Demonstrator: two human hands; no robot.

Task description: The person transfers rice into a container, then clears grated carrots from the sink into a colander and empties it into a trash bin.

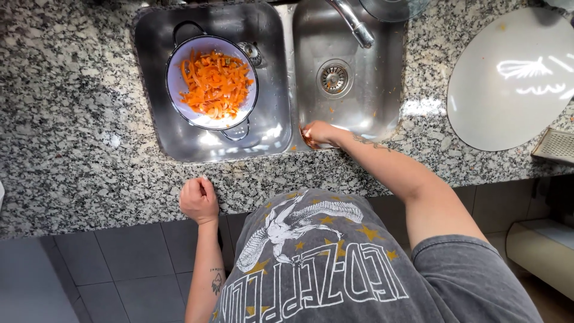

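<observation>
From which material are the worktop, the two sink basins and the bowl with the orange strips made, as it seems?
Worktop: apparently polished granite, speckled grey with glare. Sink basins: stainless steel, brushed and reflective. Bowl: probably enamelled metal, glossy pale surface, dark rim and handles.

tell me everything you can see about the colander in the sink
The colander is a round, pale bowl with a dark rim and two dark loop handles, one at the far side and one at the near side. It looks like enamelled metal. It sits upright in the left basin of the steel sink, filled with orange vegetable strips. Neither hand touches it.
</observation>
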